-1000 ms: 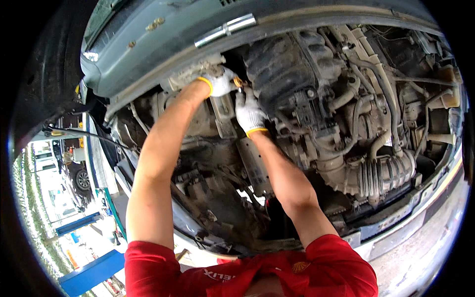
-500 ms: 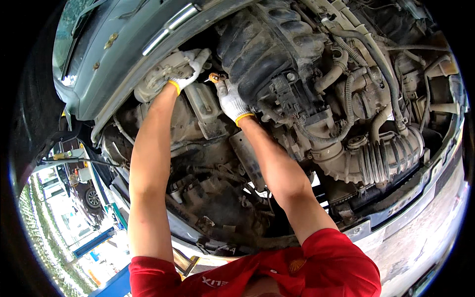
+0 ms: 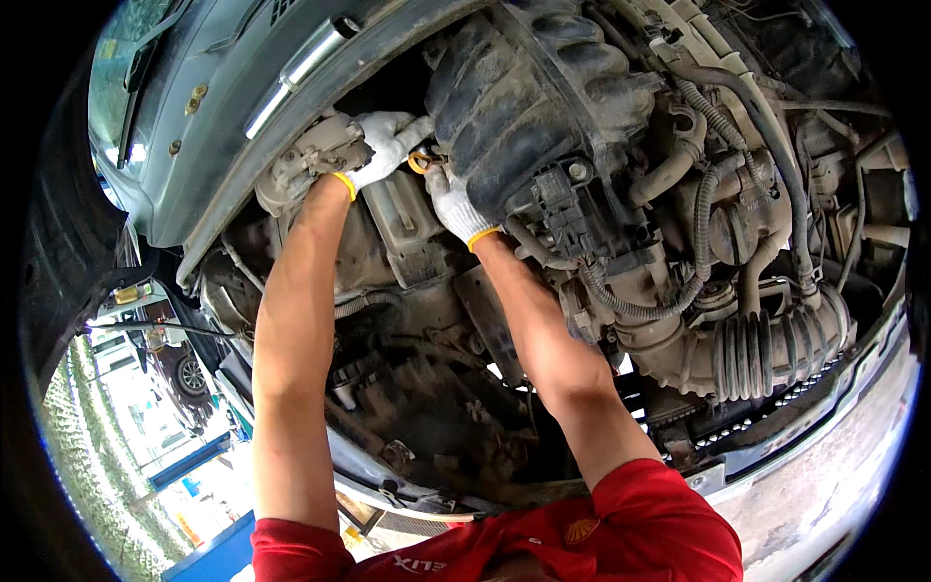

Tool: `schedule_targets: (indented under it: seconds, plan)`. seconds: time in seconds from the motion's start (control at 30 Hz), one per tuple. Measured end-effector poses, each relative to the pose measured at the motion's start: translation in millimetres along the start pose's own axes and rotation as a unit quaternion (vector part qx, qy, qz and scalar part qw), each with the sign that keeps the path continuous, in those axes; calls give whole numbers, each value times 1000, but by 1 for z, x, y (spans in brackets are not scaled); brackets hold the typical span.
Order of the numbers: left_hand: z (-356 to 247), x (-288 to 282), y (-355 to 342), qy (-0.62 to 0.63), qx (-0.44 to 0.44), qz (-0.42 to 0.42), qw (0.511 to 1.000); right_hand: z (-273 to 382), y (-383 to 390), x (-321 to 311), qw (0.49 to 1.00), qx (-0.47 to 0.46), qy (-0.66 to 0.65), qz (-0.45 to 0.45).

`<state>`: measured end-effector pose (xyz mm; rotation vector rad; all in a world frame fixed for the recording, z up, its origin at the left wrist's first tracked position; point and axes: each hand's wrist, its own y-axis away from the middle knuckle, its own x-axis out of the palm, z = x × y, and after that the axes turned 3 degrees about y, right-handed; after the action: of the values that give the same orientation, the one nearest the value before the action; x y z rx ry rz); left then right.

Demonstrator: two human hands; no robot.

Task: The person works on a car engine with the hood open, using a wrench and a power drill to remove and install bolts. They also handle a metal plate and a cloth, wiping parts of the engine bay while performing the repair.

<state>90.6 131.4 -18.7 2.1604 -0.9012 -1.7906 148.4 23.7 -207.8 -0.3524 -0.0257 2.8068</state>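
Observation:
Both my hands wear white knit gloves with yellow cuffs and reach deep into an engine bay. My left hand (image 3: 385, 145) lies beside a dusty metal housing (image 3: 308, 163), its fingers stretched toward the black ribbed intake manifold (image 3: 529, 102); their tips are partly lost in shadow. Just below and to the right, the fingers of my right hand (image 3: 456, 204) are closed at a small orange ring-shaped piece (image 3: 419, 163). That piece sits between the two hands, and what it joins to is hidden. A beige reservoir (image 3: 402, 218) stands below my hands.
A shiny metal cylinder (image 3: 325, 48) rests along the cowl edge. Corrugated hoses (image 3: 703, 247) and a ribbed air duct (image 3: 761, 354) fill the right side. A dark, dusty engine-bay hollow (image 3: 436, 417) lies between my forearms. A car wheel (image 3: 190, 376) shows at far left.
My left hand has shifted slightly right and down, its fingers nearer the manifold. The orange piece sits slightly lower, still at my right fingertips. The view has shifted a little.

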Motion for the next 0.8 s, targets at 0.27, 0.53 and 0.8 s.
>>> schedule_targets:
  seconds: [0.27,0.53,0.8]
  plan:
    - [25,12,-14,-52,78,27,995,-9,-11,25,997,55,52,-19]
    - [36,25,-18,-152,146,-11,977,8,-7,11,986,122,-88,77]
    - [28,21,-16,-138,152,-46,978,51,6,-30,992,75,-68,76]
